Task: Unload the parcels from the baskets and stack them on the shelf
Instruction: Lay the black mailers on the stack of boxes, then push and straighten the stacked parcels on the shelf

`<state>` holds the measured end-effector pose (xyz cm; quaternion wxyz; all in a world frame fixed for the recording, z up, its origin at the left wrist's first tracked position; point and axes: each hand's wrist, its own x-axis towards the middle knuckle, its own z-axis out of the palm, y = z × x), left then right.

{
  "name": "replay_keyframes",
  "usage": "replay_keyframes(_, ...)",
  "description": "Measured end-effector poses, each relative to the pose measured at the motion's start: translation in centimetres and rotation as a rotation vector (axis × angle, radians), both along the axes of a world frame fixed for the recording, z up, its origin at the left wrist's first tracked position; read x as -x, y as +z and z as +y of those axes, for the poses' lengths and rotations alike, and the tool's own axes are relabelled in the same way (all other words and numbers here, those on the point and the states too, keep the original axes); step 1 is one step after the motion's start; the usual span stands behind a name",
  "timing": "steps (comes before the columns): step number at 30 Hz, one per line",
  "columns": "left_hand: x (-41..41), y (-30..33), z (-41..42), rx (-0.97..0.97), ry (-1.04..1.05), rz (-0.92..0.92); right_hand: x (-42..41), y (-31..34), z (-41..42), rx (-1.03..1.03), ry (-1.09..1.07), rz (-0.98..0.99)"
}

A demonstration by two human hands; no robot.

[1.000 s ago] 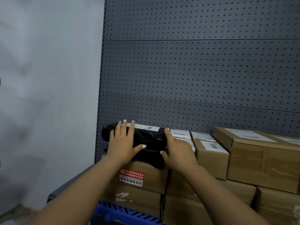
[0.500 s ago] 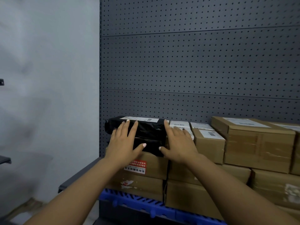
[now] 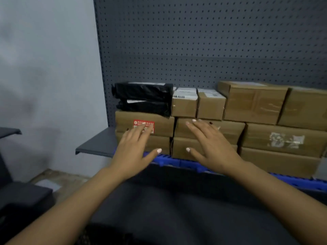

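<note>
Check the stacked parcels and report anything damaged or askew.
The lower right cardboard box has a torn, scuffed label on its front. The two black-wrapped parcels sit slightly offset, with loose wrap hanging at the lower right corner. Otherwise stacks look even.

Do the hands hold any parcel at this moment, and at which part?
Nothing is held. The left hand and right hand are open, fingers spread, in front of the brown cardboard boxes, below the black plastic-wrapped parcels.

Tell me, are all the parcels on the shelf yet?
Many are: brown boxes and two black parcels sit stacked on the shelf. The left hand and right hand hold nothing. No basket shows, so what's left is unclear.
</note>
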<state>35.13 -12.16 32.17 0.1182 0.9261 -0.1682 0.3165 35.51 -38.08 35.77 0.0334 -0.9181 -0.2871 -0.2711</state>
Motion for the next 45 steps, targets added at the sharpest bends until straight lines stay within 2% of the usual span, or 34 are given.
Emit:
replay_keyframes(10, 7.7, -7.6, 1.5, -0.037, 0.028, 0.197, 6.4, -7.8, 0.8, -0.005, 0.028, 0.113)
replay_keyframes(17, 8.4, -9.3, -2.8, -0.066, -0.106, 0.280, 10.9, -10.5, -2.9, -0.004, -0.080, 0.192)
replay_keyframes(24, 9.2, -6.9, -10.4, -0.079, -0.239, 0.243, 14.8, -9.0, -9.3, -0.006, -0.241, 0.156)
replay_keyframes(32, 11.4, -2.8, -15.6, -0.084, -0.316, 0.175, 18.7, -5.5, -13.8, -0.040, -0.318, 0.055)
replay_keyframes(38, 10.1, 0.2, -18.7, -0.088, -0.327, 0.152, 18.5, -3.8, -16.9, -0.066, -0.378, 0.027)
replay_keyframes(45, 7.1, 2.2, -25.6, -0.181, -0.370, 0.113, 17.0, -3.9, -24.1, -0.068, -0.507, 0.056)
